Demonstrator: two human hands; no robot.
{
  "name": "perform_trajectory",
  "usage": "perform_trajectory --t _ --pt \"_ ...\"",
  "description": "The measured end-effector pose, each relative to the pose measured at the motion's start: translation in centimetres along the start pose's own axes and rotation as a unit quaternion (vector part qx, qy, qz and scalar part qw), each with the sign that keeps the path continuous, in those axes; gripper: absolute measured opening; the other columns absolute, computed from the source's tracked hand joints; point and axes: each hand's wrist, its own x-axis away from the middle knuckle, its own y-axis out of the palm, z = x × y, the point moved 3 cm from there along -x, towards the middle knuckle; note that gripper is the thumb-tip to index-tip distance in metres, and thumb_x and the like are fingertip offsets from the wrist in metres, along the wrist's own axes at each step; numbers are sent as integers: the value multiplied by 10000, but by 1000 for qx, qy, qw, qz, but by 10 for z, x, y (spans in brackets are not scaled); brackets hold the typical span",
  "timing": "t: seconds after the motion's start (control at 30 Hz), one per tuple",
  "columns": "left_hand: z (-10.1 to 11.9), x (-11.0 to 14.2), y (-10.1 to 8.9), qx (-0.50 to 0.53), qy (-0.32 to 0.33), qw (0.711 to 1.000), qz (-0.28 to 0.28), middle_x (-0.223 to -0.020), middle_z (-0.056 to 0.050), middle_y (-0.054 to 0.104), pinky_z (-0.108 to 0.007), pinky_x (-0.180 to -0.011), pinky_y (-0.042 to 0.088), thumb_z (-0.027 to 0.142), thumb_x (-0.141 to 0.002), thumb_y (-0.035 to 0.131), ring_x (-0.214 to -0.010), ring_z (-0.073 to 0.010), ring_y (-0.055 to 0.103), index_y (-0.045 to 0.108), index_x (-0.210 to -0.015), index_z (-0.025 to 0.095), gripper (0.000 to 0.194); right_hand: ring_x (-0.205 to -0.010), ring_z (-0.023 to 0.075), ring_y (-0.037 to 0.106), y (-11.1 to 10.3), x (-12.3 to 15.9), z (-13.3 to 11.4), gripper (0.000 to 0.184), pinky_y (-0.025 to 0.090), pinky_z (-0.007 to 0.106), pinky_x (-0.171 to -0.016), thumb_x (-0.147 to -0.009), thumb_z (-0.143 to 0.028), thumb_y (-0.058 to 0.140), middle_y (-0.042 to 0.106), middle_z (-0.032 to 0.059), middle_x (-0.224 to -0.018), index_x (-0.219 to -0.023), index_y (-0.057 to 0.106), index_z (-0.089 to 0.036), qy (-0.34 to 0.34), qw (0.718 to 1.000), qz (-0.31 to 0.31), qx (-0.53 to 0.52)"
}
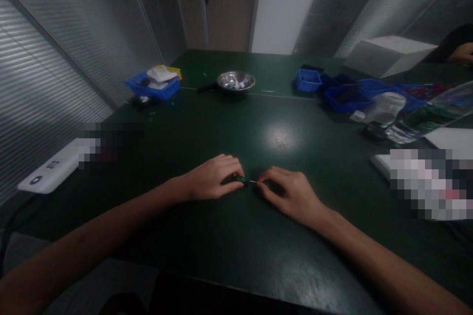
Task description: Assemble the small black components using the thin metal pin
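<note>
Just above the dark green table, my left hand (218,177) closes thumb and fingers on a small green-and-black piece (241,179). From its right end runs a thin, pale, straight strip (253,181), either a wire or a slim shaft; its kind is too small to make out. My right hand (288,189) pinches the far end of that strip between thumb and forefinger. The two hands face each other, a short gap apart, with the strip bridging them. Fingers cover part of the green piece.
A metal pan (235,81) with small items stands at the back. Blue bins sit at left (158,88) and right (308,80). Clear bottles (424,118) lie at right, near a white box (389,54). A white device (55,167) lies left. Another person's arm (461,51) shows far right.
</note>
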Motion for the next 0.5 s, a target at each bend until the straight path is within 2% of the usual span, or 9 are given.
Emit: perform_trajectory --t 0.2,0.5 --pt "3 -1 -2 7 0 1000 -4 -1051 -79 657 -389 -907 402 287 -1031 542 -974 -234 576 650 -1117 200 163 -673 136 604 -1 0 -1 183 452 263 -634 -1012 -327 545 691 26 -883 -997 690 -218 -1 1000 -6 8" --pt "1 -1 -1 -4 6 1000 -6 -1051 -66 657 -378 -909 402 327 -1013 599 -981 -227 577 663 -1106 206 165 -643 125 585 0 -1 -2 176 421 252 -601 -1016 -328 556 678 18 -861 -987 689 -217 -5 1000 0 8"
